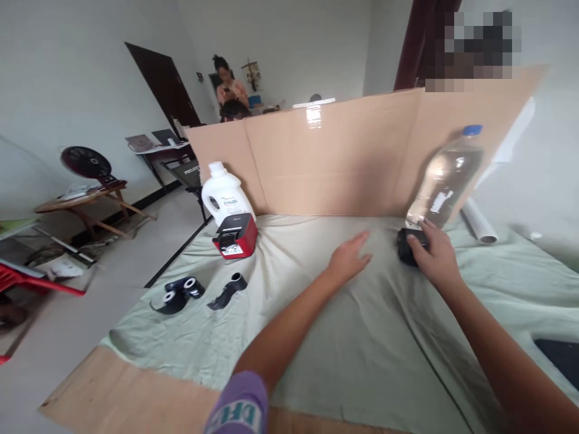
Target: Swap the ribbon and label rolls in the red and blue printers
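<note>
My right hand (436,256) grips a small black object (411,246), its thumb on the near side; the kind cannot be made out. Right behind it stands a large clear plastic bottle (447,175) with a blue cap. Over the middle of the cloth, my left hand (350,259) reaches forward with its fingers apart and holds nothing. To its left sits a red and black box-shaped device (236,236), in front of a white jug with a handle (226,196). Closer to me lie several rolls of black ribbon (183,294), one of them partly unrolled (228,291).
A pale green cloth (312,337) covers the wooden table (126,386). Along the back stands a cardboard panel (335,163). A white tube (479,223) lies behind on the right, and a dark flat object (558,358) at the right edge. Other people are beyond the panel.
</note>
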{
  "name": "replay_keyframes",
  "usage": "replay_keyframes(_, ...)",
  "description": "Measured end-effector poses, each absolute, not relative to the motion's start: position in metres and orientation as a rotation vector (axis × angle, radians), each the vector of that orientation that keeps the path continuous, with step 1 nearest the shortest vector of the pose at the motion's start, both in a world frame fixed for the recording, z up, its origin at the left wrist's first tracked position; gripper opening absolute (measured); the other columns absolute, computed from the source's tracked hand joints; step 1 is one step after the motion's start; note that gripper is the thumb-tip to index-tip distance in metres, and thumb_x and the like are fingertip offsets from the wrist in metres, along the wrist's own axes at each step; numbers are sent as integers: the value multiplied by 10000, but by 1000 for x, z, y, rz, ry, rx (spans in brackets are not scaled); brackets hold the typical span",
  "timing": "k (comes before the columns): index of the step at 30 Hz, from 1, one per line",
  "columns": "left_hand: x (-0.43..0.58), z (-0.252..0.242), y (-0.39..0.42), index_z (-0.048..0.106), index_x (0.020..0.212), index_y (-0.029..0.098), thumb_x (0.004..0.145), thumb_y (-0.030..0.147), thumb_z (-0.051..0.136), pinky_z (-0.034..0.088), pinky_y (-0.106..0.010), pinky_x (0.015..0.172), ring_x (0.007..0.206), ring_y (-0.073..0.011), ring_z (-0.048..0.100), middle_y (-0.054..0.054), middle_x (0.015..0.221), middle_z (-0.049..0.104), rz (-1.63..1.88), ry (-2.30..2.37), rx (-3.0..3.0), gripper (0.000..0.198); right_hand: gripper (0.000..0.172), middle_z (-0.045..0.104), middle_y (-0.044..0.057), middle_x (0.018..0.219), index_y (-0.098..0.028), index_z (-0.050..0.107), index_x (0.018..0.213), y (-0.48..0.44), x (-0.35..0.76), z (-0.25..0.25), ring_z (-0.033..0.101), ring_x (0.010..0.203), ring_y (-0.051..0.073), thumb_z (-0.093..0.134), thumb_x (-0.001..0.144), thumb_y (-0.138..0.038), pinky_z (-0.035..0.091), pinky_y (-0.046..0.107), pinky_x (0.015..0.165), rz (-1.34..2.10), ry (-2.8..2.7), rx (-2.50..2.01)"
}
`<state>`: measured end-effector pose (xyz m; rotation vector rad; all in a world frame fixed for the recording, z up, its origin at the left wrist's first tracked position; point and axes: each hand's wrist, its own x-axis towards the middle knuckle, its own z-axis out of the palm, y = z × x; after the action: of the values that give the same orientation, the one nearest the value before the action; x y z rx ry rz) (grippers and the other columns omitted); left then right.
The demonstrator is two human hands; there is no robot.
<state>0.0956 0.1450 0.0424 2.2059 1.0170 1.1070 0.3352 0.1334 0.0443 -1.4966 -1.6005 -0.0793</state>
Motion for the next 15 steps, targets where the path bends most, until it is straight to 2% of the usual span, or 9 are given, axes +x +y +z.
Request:
replay_keyframes(2, 8, 66, 136, 574, 1405, 287, 839, 166, 680, 446, -445, 1148, 1298, -272, 587, -45, 1419, 604, 1336, 1143, 2154, 588, 573, 540, 194, 1463, -151, 564, 1385, 131, 282, 51, 457, 1404, 312, 520, 907, -462, 303, 514, 1196, -31, -1760, -1362)
replay_keyframes(4, -91, 84, 128, 614, 1352, 275, 854, 184, 673, 427, -439, 1153, 1290, -276, 586, -43, 1391, 625, 1517, 1404, 2010, 510, 573, 545, 175, 1462, -163, 539, 1404, 137, 209, 48, 481, 1384, 301, 542, 896, -429, 333, 512, 1183, 151, -1853, -1264)
replay_keyframes(8, -247, 91, 122, 561, 1372, 159, 884, 191, 650, 357, -417, 1175, 1382, -273, 481, -118, 1451, 558, 1652, 1927, 1273, 497, 680, 452, 127, 1554, -188, 439, 1496, 165, 40, 35, 419, 1440, 274, 601, 864, -383, 303, 459, 1215, 710, -1942, -1070)
replay_keyframes(9, -268, 87, 122, 544, 1381, 152, 911, 195, 620, 377, -405, 1157, 1378, -258, 485, -124, 1460, 548, 1603, 1908, 1095, 478, 744, 418, 112, 1579, -211, 389, 1528, 173, 2, 33, 389, 1461, 276, 636, 849, -386, 298, 456, 1217, 856, -1919, -1037)
replay_keyframes(11, -292, 74, 124, 575, 1339, 121, 950, 238, 578, 488, -400, 1040, 1230, -254, 609, -151, 1357, 624, 1489, 1857, 1010, 406, 901, 350, 117, 1616, -216, 293, 1573, 186, -60, 30, 341, 1486, 306, 720, 792, -357, 294, 472, 1213, 1045, -1896, -1008)
replay_keyframes(13, -296, 61, 126, 599, 1318, 130, 974, 280, 555, 548, -360, 930, 1033, -210, 693, -130, 1239, 690, 1428, 1748, 982, 378, 1091, 291, 160, 1636, -173, 176, 1604, 195, -99, 26, 321, 1486, 345, 797, 717, -307, 288, 487, 1207, 1052, -1920, -970)
replay_keyframes(15, -294, 54, 127, 590, 1346, 163, 979, 288, 556, 555, -312, 896, 915, -153, 705, -93, 1185, 712, 1430, 1626, 908, 389, 1243, 239, 205, 1645, -129, 75, 1610, 199, -118, 19, 299, 1487, 381, 852, 651, -281, 285, 508, 1199, 1024, -1926, -965)
